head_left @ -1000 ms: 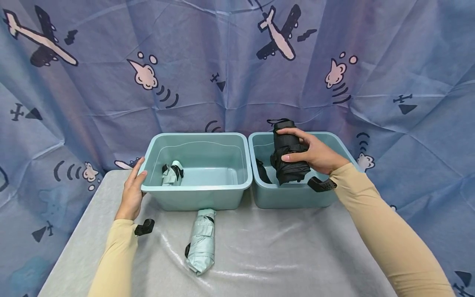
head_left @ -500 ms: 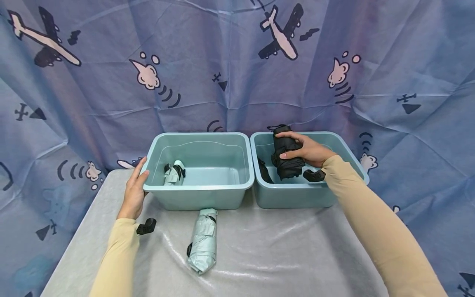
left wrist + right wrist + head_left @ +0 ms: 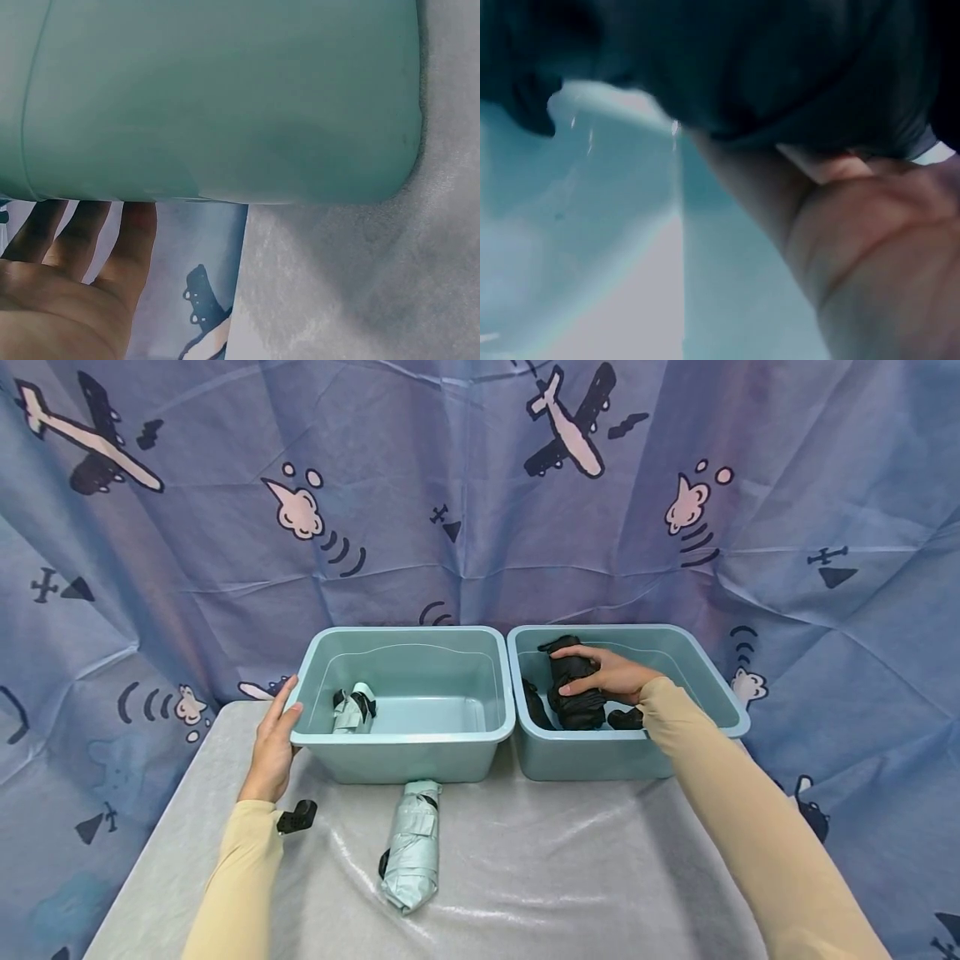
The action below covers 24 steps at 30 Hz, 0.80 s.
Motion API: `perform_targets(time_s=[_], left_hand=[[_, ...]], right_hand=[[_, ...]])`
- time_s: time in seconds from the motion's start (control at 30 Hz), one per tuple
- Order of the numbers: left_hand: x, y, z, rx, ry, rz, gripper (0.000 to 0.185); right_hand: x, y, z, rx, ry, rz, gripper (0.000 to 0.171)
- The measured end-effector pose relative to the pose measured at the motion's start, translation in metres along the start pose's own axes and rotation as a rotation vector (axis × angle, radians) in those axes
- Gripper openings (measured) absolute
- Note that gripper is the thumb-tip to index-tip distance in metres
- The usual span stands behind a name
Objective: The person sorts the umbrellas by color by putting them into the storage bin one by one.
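Note:
Two teal plastic bins stand side by side at the back of the table. My right hand point(image 3: 600, 675) grips a folded black umbrella point(image 3: 573, 689) low inside the right bin point(image 3: 712, 681); another black umbrella point(image 3: 532, 706) lies beside it. In the right wrist view the black umbrella point(image 3: 780, 67) fills the top above my palm point(image 3: 870, 232). With straight fingers, my left hand point(image 3: 273, 743) rests against the left side of the left bin point(image 3: 405, 760), which holds a pale green folded umbrella point(image 3: 351, 708). The left wrist view shows the left bin's wall point(image 3: 225, 97) above my fingers point(image 3: 131, 240).
Another pale green folded umbrella point(image 3: 411, 847) lies on the grey table cover point(image 3: 562, 868) in front of the left bin. A blue curtain with plane prints point(image 3: 465, 493) hangs behind the bins. The table edge drops off at left and right.
My right hand has lowered the black umbrella from above the rim down into the right bin. The left hand has stayed on the left bin.

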<state>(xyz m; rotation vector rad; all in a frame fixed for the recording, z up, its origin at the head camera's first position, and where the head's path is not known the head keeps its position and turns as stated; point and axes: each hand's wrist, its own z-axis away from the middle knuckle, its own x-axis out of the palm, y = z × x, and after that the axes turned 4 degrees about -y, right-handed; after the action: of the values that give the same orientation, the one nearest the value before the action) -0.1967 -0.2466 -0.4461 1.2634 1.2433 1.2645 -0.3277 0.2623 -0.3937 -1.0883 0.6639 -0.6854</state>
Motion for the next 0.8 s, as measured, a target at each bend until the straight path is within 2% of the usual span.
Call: perform_targets(time_s=[0.2,0.43,0.8], left_hand=[[-0.001,0.0,0.001,0.008,0.0,0.011,0.057],[-0.002,0.0,0.0,0.02,-0.002,0.013,0.056],[-0.001,0.001,0.0,0.003,0.001,0.018,0.055]], right_hand=[[0.005,0.002,-0.007,0.072,-0.036,0.081,0.084],[0.006,0.005,-0.012,0.111,-0.075,0.312,0.084],[0.008,0.004,-0.011,0.129,-0.119,0.417,0.081]])
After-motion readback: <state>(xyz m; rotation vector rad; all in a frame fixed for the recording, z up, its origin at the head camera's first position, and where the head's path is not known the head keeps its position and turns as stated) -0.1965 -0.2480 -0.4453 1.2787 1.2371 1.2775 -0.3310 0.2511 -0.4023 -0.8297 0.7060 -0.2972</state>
